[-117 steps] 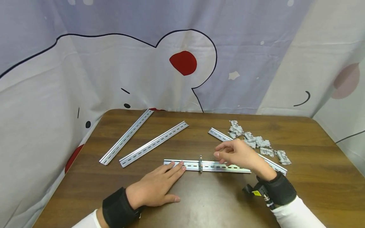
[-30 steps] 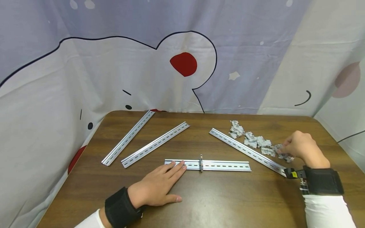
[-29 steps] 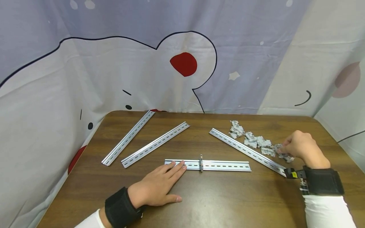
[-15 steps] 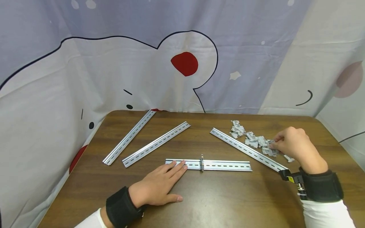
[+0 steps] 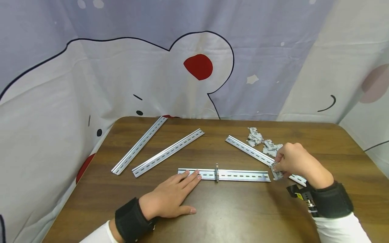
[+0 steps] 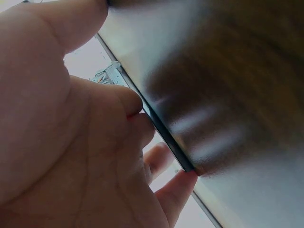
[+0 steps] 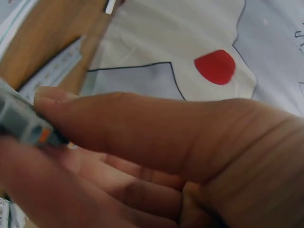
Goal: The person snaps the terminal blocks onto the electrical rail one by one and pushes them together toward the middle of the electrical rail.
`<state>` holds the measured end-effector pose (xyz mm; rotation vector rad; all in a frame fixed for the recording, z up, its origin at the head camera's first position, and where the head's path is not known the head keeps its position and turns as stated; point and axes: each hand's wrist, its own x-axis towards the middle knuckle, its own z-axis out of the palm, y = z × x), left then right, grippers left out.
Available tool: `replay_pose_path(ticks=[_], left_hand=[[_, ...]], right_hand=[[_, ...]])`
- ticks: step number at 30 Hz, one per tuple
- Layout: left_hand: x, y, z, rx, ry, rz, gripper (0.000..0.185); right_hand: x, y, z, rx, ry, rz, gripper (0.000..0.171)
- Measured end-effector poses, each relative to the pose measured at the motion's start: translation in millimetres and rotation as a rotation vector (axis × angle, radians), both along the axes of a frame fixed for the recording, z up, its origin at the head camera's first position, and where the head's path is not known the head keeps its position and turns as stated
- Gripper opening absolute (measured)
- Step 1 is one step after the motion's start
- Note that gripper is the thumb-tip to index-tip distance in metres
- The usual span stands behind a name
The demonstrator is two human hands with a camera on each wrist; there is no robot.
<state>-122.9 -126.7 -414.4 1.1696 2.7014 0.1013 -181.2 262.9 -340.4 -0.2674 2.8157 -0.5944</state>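
Observation:
In the head view a slotted metal DIN rail [image 5: 243, 175] lies crosswise in front of me. One thin grey terminal block [image 5: 217, 173] stands upright on it, left of its middle. My left hand [image 5: 168, 195] rests flat, its straight fingertips over the rail's left end. In the left wrist view the fingers [image 6: 175, 194] reach the rail's edge. My right hand [image 5: 299, 162] pinches another grey terminal block [image 5: 277, 172] between thumb and fingers, just beyond the rail's right end. In the right wrist view that held terminal block [image 7: 21, 121] shows a small orange spot.
Two more DIN rails, one farther left [image 5: 139, 145] and one nearer the middle [image 5: 168, 153], lie slanted on the wooden table [image 5: 231, 209]. A third slanted rail [image 5: 247, 148] passes under my right hand. Several loose terminal blocks [image 5: 255, 137] lie behind it. A printed curtain [image 5: 146, 74] hangs behind.
My right hand has gone from the crosswise rail to the loose terminal blocks at the right. It now comes back left and nearer with one pinched. The left hand stays on the rail.

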Motion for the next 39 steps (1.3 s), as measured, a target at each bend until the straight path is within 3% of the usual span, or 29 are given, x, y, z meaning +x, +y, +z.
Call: replay_pose_path(ticks=[12, 16, 24, 30, 39], left_hand=[[1.4, 2.8, 2.5, -0.031, -0.012, 0.014, 0.087], [1.9, 3.1, 2.9, -0.026, -0.017, 0.016, 0.087], [1.5, 3.1, 4.3, -0.029, -0.022, 0.02, 0.087], [0.3, 3.2, 5.0, -0.03, -0.023, 0.018, 0.087], [0.0, 1.9, 5.8, -0.03, -0.049, 0.028, 0.087]], right_hand=[[-4.4, -9.0, -18.5, 0.009, -0.062, 0.033, 0.015], [-4.2, -12.3, -20.4, 0.038, -0.024, 0.054, 0.017], [-3.2, -21.8, -26.4, 0.078, 0.144, 0.111, 0.021], [-5.6, -20.7, -30.0, 0.041, 0.112, 0.076, 0.018], [-8.4, -26.2, -29.4, 0.071, 0.128, 0.058, 0.019]])
